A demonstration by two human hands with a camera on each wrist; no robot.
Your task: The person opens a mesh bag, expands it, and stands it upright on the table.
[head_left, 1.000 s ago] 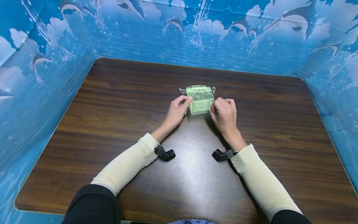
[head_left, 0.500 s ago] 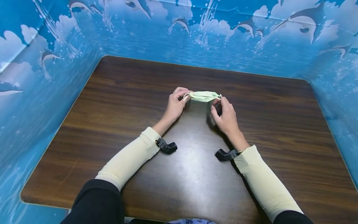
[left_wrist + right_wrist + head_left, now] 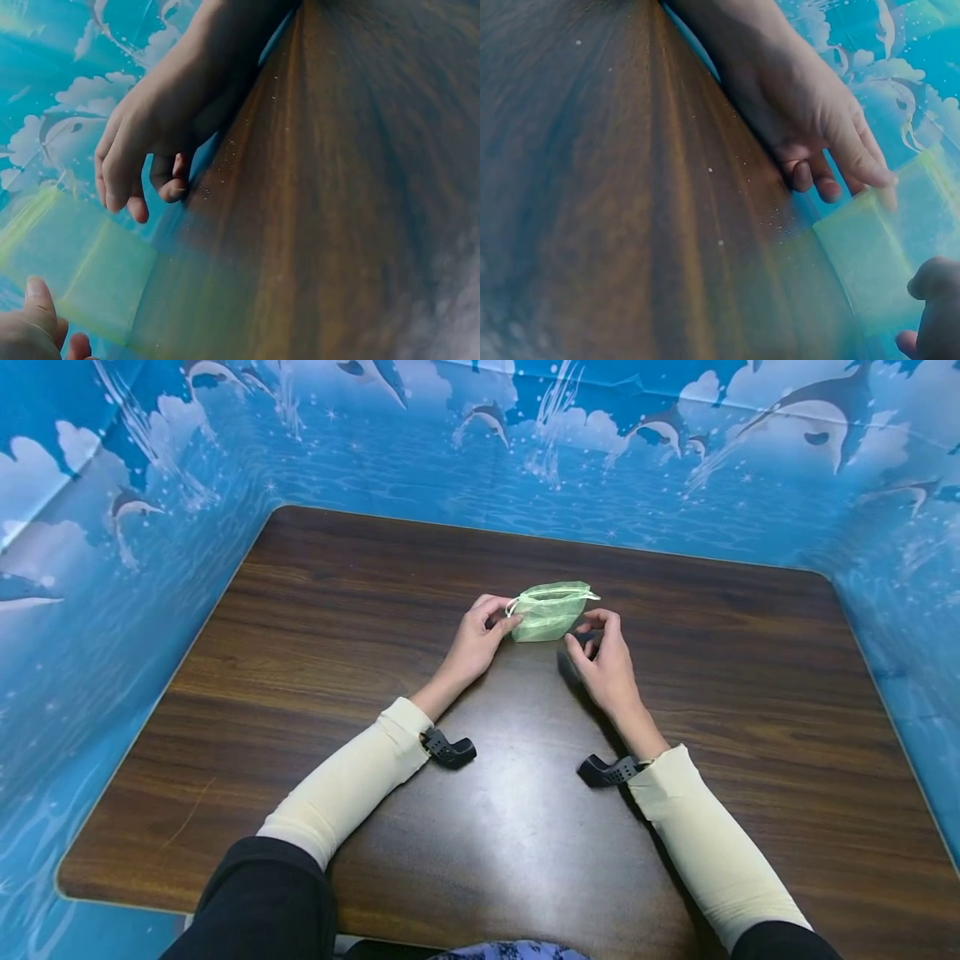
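Note:
A pale green sheer drawstring pouch (image 3: 551, 617) is held up close over the brown wooden table. My left hand (image 3: 480, 639) pinches its left edge between thumb and fingers; in the right wrist view that thumb lies against the green fabric (image 3: 870, 255). Thin pale cords run across the pouch's top and stick out at both sides. My right hand (image 3: 603, 664) is beside the pouch's lower right corner, fingers loosely bent with a gap to the thumb. In the left wrist view the right hand (image 3: 150, 142) appears apart from the pouch, holding nothing.
The dark wood-grain table (image 3: 360, 860) has rounded corners. A blue dolphin-print sheet (image 3: 420, 452) hangs round its back and sides. Each wrist carries a black camera mount (image 3: 448, 749) above the table. Patterned blue fabric (image 3: 517, 952) shows at the front edge.
The pouch was first upright between both hands, then tipped nearly edge-on, and now leans back with its front showing. The right hand has let go of its right side; the left still grips it.

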